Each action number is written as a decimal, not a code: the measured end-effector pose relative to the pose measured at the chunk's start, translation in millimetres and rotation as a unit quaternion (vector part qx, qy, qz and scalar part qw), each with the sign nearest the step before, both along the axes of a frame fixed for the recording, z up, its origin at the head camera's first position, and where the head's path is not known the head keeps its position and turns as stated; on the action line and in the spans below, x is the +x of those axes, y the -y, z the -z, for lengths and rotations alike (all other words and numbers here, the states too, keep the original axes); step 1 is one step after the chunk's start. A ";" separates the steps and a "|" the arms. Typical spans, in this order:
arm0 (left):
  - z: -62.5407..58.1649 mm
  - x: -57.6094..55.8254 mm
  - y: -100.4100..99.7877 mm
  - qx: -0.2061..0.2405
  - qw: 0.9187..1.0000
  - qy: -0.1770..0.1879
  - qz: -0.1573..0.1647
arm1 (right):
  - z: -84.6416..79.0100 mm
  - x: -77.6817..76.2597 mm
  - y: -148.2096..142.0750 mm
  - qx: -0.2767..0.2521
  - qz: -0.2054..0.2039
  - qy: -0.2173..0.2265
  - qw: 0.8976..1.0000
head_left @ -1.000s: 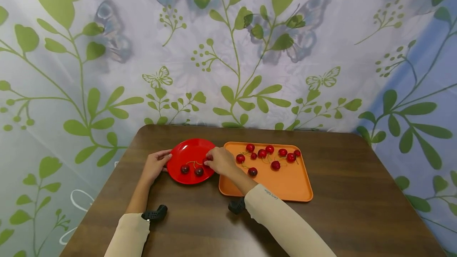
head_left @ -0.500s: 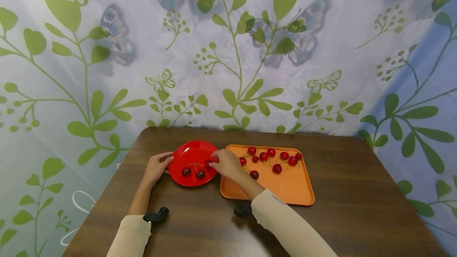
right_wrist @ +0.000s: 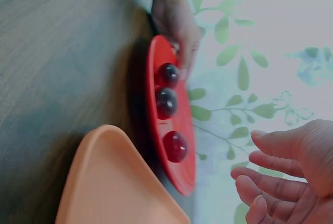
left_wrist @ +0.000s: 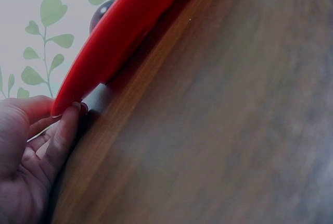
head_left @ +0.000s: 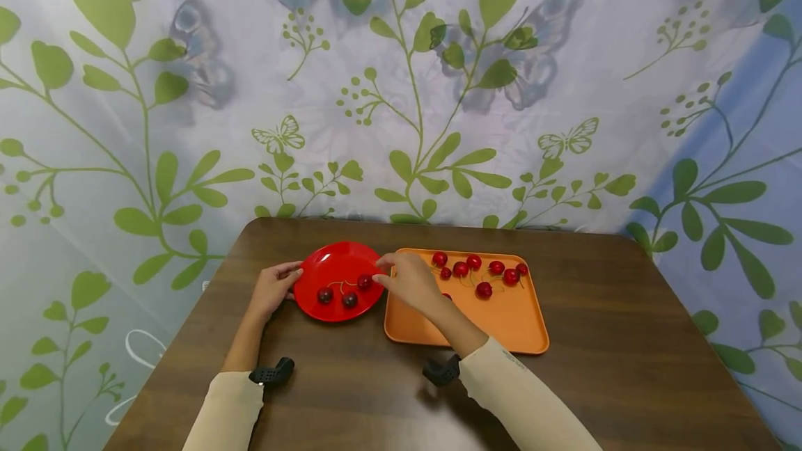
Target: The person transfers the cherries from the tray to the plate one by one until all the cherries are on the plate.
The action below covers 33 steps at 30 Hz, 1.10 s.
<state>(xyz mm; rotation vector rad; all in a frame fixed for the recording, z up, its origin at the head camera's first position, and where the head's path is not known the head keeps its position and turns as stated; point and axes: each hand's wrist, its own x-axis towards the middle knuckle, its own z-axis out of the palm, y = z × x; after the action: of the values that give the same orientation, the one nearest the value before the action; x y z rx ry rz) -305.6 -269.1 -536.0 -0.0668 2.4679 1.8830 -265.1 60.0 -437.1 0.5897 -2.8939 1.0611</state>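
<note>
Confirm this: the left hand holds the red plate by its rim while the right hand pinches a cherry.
Wrong about the right hand: it pinches nothing, as the right wrist view shows. The left hand does hold the red plate by its rim.

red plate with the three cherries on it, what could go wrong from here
The left hand grips the rim of the red plate; a tilt or jerk there could send the three round cherries rolling.

The right hand, empty, is over the plate-side edge of the orange tray and hides part of it in the head view; it might brush the tray cherries.
</note>
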 end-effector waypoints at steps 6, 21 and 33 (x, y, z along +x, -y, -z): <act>4.9 2.6 -0.5 0.006 1.000 0.003 0.000 | -4.2 10.2 -18.5 -0.035 0.027 0.001 0.999; 0.1 0.9 2.8 -0.002 1.000 -0.005 0.004 | 3.4 20.0 -58.0 -0.087 0.080 0.002 0.993; -25.4 4.0 -7.3 0.025 0.999 0.016 0.018 | 20.3 18.4 -88.1 -0.057 0.110 0.008 0.992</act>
<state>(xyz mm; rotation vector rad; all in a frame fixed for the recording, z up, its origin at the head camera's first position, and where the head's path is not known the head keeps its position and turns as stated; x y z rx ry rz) -301.6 -261.8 -510.5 -0.0491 2.3836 1.9128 -246.6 148.1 -457.4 0.2520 -2.8033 1.1917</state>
